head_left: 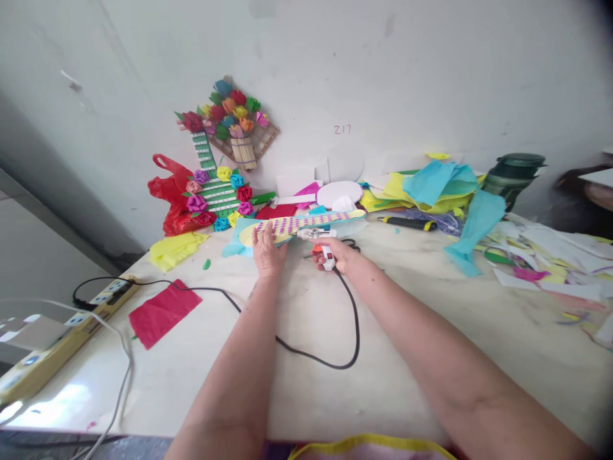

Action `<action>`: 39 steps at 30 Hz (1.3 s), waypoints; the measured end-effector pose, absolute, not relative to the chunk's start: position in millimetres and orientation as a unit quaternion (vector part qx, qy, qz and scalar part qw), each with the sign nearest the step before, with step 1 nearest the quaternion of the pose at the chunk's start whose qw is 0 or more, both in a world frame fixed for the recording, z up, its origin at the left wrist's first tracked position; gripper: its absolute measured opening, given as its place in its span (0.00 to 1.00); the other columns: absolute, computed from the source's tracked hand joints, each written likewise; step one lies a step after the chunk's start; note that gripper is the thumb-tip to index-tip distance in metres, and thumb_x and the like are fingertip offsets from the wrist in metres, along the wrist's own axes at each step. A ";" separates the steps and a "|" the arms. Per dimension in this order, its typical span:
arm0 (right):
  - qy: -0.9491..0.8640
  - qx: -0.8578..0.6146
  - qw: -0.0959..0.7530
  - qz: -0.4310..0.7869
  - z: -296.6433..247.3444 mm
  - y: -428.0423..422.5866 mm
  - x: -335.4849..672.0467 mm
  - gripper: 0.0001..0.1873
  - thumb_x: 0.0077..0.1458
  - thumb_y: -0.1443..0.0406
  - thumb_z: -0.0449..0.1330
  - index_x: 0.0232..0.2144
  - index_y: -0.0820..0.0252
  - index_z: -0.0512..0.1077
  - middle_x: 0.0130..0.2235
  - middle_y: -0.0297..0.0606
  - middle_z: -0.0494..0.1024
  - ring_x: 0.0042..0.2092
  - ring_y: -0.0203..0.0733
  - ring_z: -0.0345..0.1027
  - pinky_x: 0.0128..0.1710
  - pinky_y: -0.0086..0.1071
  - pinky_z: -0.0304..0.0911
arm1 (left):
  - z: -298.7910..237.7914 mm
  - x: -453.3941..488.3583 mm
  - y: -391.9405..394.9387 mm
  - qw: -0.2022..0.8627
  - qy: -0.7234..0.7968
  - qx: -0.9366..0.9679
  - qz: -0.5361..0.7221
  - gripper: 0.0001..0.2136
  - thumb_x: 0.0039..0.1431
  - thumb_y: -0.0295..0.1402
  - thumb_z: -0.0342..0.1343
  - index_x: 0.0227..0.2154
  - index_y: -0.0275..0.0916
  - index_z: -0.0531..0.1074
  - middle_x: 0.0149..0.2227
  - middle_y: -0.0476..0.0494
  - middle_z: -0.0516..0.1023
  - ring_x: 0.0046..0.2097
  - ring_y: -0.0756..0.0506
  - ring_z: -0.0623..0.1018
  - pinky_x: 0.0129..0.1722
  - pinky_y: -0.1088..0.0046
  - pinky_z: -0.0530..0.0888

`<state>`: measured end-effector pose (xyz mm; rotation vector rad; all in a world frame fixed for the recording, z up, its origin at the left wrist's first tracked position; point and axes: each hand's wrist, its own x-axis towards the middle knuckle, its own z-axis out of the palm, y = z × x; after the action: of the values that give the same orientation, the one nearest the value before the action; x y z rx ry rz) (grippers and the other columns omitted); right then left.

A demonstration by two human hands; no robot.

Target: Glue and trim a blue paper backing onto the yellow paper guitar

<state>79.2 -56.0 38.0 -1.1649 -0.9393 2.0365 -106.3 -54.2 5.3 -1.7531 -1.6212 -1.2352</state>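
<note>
Left hand point(270, 257) holds cutout point(293, 223) at left; probably light, bendy, best held by edges; right hand point(339, 253) grips glue gun point(329, 258).

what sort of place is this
Probably a craft table: the right hand holds what looks like a corded glue gun, colourful handmade-looking flowers decorate pieces at the back, and cut scraps lie heaped on the right. Whether home or workshop, I can't tell.
</note>
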 end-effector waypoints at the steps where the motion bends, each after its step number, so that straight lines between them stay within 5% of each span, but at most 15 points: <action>1: -0.357 -0.437 0.299 0.769 37.4 -54.7 80.2 0.11 0.50 0.63 0.55 0.23 0.65 0.65 0.16 0.34 0.68 0.13 0.27 0.56 0.17 0.26 0.64 | 5.1 -106.4 -54.1 0.225 -0.588 -0.631 -0.453 0.28 0.46 0.32 0.55 0.53 0.36 0.58 0.37 0.42 0.74 0.42 0.44 0.74 0.58 0.59 0.53; 5: -0.365 -0.435 0.321 0.758 35.7 -45.9 86.8 0.10 0.49 0.63 0.56 0.23 0.65 0.65 0.15 0.33 0.68 0.12 0.28 0.55 0.15 0.25 0.62 | 6.1 -106.4 -55.0 0.213 -0.595 -0.625 -0.458 0.32 0.46 0.32 0.55 0.56 0.36 0.53 0.39 0.41 0.73 0.44 0.43 0.72 0.58 0.59 0.51; 11: -0.359 -0.445 0.423 0.703 40.7 -40.8 95.3 0.09 0.49 0.63 0.55 0.22 0.64 0.65 0.14 0.32 0.68 0.12 0.28 0.54 0.15 0.25 0.61 | 8.4 -103.6 -57.7 0.195 -0.609 -0.650 -0.411 0.27 0.47 0.31 0.53 0.53 0.39 0.59 0.41 0.42 0.74 0.45 0.43 0.72 0.59 0.57 0.46; 23: -0.383 -0.395 0.497 0.671 43.0 -41.2 100.4 0.07 0.47 0.63 0.56 0.23 0.63 0.65 0.14 0.31 0.68 0.12 0.28 0.53 0.15 0.25 0.59 | 7.8 -100.6 -62.1 0.212 -0.591 -0.688 -0.364 0.26 0.43 0.28 0.54 0.50 0.43 0.64 0.35 0.47 0.77 0.45 0.40 0.71 0.58 0.55 0.44; 32: -0.321 -0.395 0.661 0.552 55.0 -38.2 110.0 0.08 0.46 0.61 0.56 0.26 0.61 0.65 0.16 0.29 0.69 0.14 0.29 0.57 0.17 0.25 0.61 | 8.1 -99.8 -61.8 0.215 -0.595 -0.690 -0.352 0.24 0.45 0.30 0.54 0.49 0.42 0.65 0.36 0.45 0.77 0.44 0.40 0.72 0.58 0.56 0.47; 39: -0.379 -0.431 0.690 0.442 50.5 -32.3 108.8 0.12 0.42 0.59 0.60 0.28 0.62 0.67 0.16 0.30 0.70 0.13 0.30 0.58 0.12 0.24 0.56 | 11.7 -86.2 -62.0 0.205 -0.624 -0.683 -0.320 0.22 0.47 0.28 0.53 0.48 0.41 0.67 0.37 0.41 0.77 0.44 0.39 0.71 0.50 0.59 0.60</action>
<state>108.8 -32.3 50.5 -0.9637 -0.8470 0.9880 -86.2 -62.0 11.7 -1.9044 -1.7396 -0.8919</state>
